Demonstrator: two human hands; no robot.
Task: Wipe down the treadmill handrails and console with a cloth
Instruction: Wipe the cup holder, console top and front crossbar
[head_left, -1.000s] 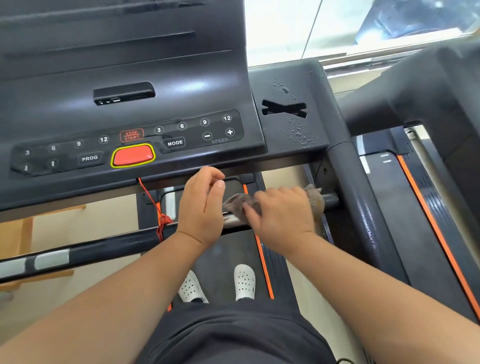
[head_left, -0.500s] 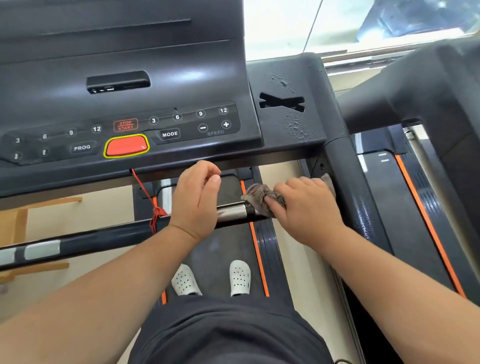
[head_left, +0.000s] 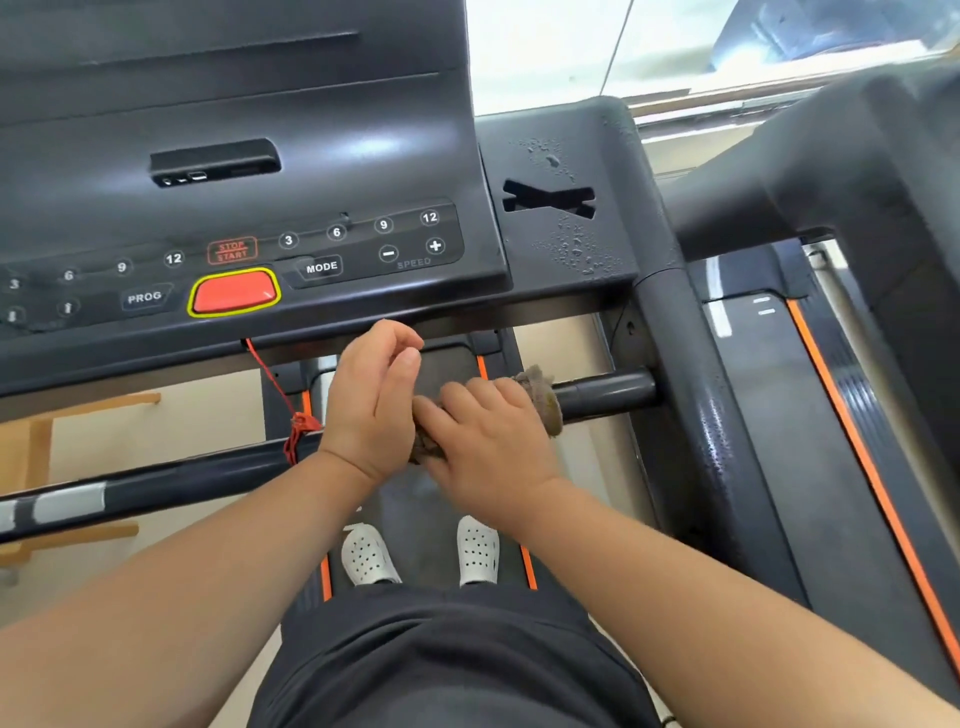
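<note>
A black horizontal handrail bar (head_left: 605, 395) crosses below the treadmill console (head_left: 234, 156). My right hand (head_left: 488, 441) grips a brown-grey cloth (head_left: 543, 400) wrapped around the bar, right of the middle. My left hand (head_left: 371, 400) rests on the bar just to the left, touching the right hand, fingers loosely curled with nothing held. The cloth's frayed edge sticks out on the right of my fingers. The bar under both hands is hidden.
A red safety cord (head_left: 283, 395) hangs from the console onto the bar. The right side rail (head_left: 696, 415) rises beside the bar's end, and its top panel (head_left: 571, 249) carries water droplets. A second treadmill (head_left: 857, 415) stands to the right. My white shoes (head_left: 369, 553) stand on the belt.
My right hand has slid the cloth leftward along the bar, from next to the right side rail until it meets my left hand. The left hand has stayed put.
</note>
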